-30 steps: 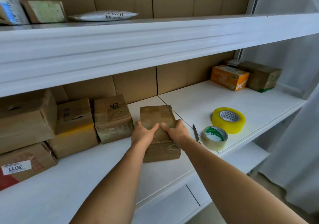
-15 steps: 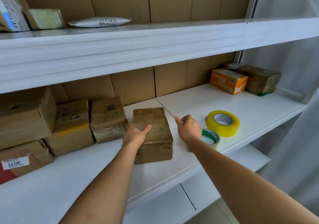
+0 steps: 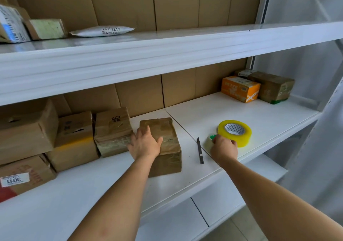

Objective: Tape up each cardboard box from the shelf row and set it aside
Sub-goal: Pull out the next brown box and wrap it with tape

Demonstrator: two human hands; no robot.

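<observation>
A small brown cardboard box (image 3: 167, 148) stands near the front of the white shelf (image 3: 213, 110), pulled out from the row of boxes. My left hand (image 3: 146, 144) rests flat on its top, fingers spread. My right hand (image 3: 223, 148) grips a small clear tape roll with a green core (image 3: 210, 141), which it mostly covers. A bigger yellow tape roll (image 3: 239, 135) lies just right of that hand. A utility knife (image 3: 200, 150) lies on the shelf between the box and my right hand.
Several brown boxes (image 3: 74, 138) line the shelf's left side, one with a "3011" label (image 3: 14, 180). An orange box (image 3: 240, 88) and a taped brown box (image 3: 272, 86) sit at the back right. Parcels (image 3: 104, 30) lie on the upper shelf.
My right hand left the box, moved right and took hold of the small tape roll. My left hand stayed on the box and flattened on top. The knife is now uncovered.
</observation>
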